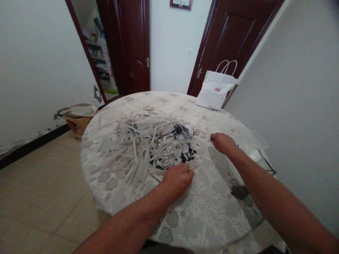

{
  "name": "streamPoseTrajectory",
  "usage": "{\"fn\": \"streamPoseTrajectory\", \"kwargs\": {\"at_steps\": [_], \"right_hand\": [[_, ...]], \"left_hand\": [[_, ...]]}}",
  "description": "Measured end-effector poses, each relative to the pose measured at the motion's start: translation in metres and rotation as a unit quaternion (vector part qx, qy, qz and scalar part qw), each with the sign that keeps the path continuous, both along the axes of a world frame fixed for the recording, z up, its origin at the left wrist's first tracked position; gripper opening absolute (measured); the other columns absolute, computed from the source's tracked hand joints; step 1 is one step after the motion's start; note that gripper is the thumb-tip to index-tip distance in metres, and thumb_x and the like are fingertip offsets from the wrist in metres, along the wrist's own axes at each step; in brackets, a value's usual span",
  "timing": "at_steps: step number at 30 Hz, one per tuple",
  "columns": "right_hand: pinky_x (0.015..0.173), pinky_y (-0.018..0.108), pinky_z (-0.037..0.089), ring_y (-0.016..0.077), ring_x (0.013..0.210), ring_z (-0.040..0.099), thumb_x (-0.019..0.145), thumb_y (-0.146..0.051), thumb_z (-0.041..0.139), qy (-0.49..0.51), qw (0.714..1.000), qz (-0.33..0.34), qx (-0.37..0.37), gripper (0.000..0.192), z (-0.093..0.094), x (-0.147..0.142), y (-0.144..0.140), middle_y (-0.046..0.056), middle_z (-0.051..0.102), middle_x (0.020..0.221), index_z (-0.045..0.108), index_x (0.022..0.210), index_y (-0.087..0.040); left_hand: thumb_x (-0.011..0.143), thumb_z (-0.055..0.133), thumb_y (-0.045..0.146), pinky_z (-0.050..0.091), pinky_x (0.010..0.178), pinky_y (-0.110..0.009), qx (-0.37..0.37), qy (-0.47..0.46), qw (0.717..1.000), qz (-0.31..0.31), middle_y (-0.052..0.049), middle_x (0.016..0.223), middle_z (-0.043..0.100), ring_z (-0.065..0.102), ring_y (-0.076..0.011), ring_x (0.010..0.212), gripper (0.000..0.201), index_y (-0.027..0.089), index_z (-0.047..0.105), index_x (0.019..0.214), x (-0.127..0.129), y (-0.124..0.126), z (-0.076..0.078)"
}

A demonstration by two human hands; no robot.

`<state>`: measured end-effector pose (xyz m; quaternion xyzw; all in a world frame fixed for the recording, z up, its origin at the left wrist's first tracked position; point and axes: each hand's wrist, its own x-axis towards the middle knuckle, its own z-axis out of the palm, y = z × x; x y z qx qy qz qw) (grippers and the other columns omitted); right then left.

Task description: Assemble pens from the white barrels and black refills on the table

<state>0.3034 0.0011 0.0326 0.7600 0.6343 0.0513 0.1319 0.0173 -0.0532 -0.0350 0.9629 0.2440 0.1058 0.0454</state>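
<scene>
A wide heap of whitish, see-through plastic tubes (135, 144) of mixed lengths lies on the table. Small black pieces (186, 154) are scattered along its right side, and a cluster of dark bits (181, 129) sits behind them. At the heap's near right edge is my left hand (178, 178), fingers curled down; whatever it pinches is hidden. My right hand (224, 143) hovers or rests to the right of the heap, apart from it, with fingers closed together. Anything in its fingertips is too small to name.
The round table wears a patterned lace-like cloth (201, 201). A white paper bag (216, 90) with handles stands at its far right edge. Clear plastic (258, 141) lies beyond my right forearm. Left of the table is a wooden stool (76, 123) near the wall.
</scene>
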Motion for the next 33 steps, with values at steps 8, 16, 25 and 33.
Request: {"fn": "streamPoseTrajectory", "kwargs": {"at_steps": [8,16,25,33], "right_hand": [[0.077,0.027,0.044,0.0203,0.088,0.068,0.090,-0.024,0.058,0.250,0.945,0.212,-0.020,0.017,-0.004,-0.087,-0.068,0.005,0.075,0.095,0.073,0.099,-0.022],[0.079,0.033,0.047,0.0231,0.089,0.066,0.095,-0.031,0.050,0.321,0.918,0.222,0.065,0.023,-0.057,-0.119,-0.103,0.008,0.070,0.097,0.067,0.107,-0.020],[0.078,0.032,0.047,0.0211,0.084,0.063,0.096,-0.032,0.049,0.364,0.897,0.215,0.130,0.023,-0.056,-0.124,-0.105,0.008,0.068,0.093,0.068,0.100,-0.018],[0.076,0.029,0.044,0.0190,0.084,0.061,0.098,-0.034,0.052,0.316,0.903,0.280,0.083,0.021,-0.062,-0.155,-0.118,0.007,0.065,0.092,0.066,0.101,-0.018]], "left_hand": [[0.098,0.051,0.019,0.051,0.070,-0.035,0.022,-0.023,0.999,0.019,-0.012,0.095,0.065,0.061,-0.0250,0.092,0.015,0.015,0.064,0.103,-0.006,-0.009,0.017],[0.099,0.050,0.022,0.049,0.074,-0.035,0.069,-0.090,0.973,0.199,-0.006,0.090,0.063,0.061,-0.0219,0.085,0.013,0.021,0.061,0.091,-0.092,-0.050,0.033],[0.098,0.051,0.031,0.048,0.073,-0.032,0.068,-0.077,0.928,0.359,-0.006,0.088,0.064,0.063,-0.0213,0.082,0.014,0.020,0.059,0.095,-0.173,-0.074,-0.009],[0.099,0.048,0.027,0.045,0.072,-0.032,0.103,-0.074,0.911,0.393,-0.005,0.080,0.061,0.063,-0.0212,0.077,0.016,0.019,0.056,0.088,-0.170,-0.070,-0.014]]}}
